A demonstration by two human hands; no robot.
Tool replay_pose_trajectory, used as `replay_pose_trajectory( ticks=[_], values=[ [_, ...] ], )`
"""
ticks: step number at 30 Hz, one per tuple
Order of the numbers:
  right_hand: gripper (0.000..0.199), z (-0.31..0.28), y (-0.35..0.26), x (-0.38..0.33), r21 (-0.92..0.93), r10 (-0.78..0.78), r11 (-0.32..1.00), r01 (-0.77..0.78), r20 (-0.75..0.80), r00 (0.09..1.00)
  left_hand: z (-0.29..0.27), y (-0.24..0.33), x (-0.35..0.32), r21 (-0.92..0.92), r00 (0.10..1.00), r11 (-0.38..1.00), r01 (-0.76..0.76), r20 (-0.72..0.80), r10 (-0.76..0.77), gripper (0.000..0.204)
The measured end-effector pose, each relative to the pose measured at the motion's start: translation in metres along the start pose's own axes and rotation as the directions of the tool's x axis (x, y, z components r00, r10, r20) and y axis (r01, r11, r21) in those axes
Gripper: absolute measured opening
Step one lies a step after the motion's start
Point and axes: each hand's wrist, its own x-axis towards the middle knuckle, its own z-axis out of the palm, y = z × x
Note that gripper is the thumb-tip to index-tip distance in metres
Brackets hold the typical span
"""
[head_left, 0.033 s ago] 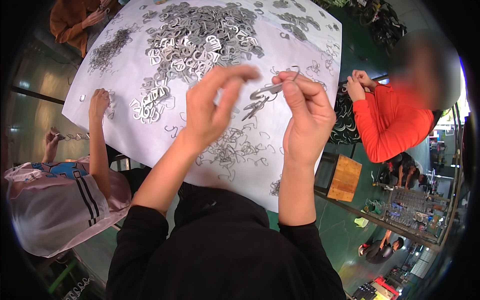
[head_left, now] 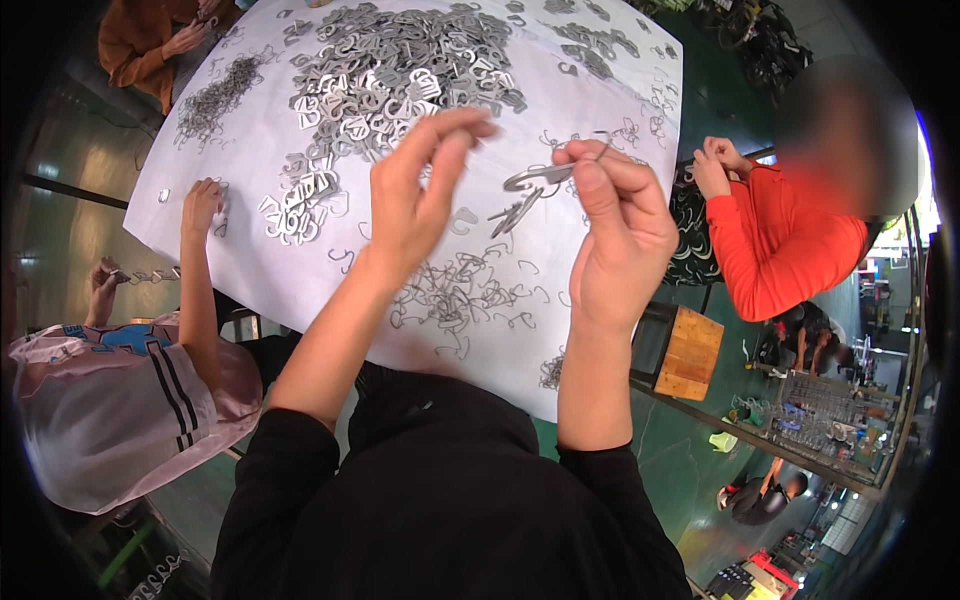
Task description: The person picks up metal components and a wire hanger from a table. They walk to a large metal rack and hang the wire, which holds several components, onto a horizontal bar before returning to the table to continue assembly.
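Note:
My right hand (head_left: 622, 225) is closed, thumb against fingers, on a thin bent wire hook (head_left: 602, 146). From this grip, several flat grey metal hooks (head_left: 522, 205) stick out and dangle to the left above the table. My left hand (head_left: 408, 195) is raised left of them, apart from the pieces. Its fingers reach forward and to the right, with blurred tips and nothing visible in them. Beyond it lies a large heap of flat grey metal hooks (head_left: 400, 60). Loose bent wire hooks (head_left: 455, 300) are scattered on the white tabletop nearer to me.
White-covered table (head_left: 250, 200) carries a smaller wire pile (head_left: 220, 100) at far left. At left, a person's hand (head_left: 202, 200) rests over the table; another person in an orange-red top (head_left: 790, 240) sits at right. A wooden stool (head_left: 690, 352) stands by the right edge.
My left hand has moved up and left, away from the hanging hooks, its thumb now closer to its fingers. My right hand has shifted very slightly right with its hooks.

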Motion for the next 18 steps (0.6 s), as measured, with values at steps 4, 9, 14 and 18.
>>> replay_pose_trajectory(
  ticks=[4, 9, 14, 18],
  values=[
    [0.01, -0.007, -0.021, -0.005, 0.019, -0.092, 0.996, 0.091, 0.042, 0.995, -0.022, -0.13, -0.032, 0.641, 0.906, 0.737, 0.216, 0.151, -0.396, 0.035],
    [0.012, -0.018, -0.036, -0.025, 0.002, -0.114, 0.994, 0.114, 0.056, 0.992, -0.003, -0.185, -0.1, 0.919, 0.863, 0.391, 0.057, 0.152, -0.483, 0.038],
    [0.013, -0.025, -0.054, -0.058, -0.044, -0.064, 0.997, 0.069, 0.105, 0.992, 0.005, -0.187, -0.105, 0.785, 0.875, 0.61, 0.113, 0.212, -0.434, 0.034],
    [0.01, -0.021, -0.064, -0.094, -0.152, -0.018, 0.987, 0.045, 0.173, 0.985, -0.001, -0.18, -0.109, 0.568, 0.892, 0.775, 0.276, 0.149, -0.427, 0.033]
  ],
)
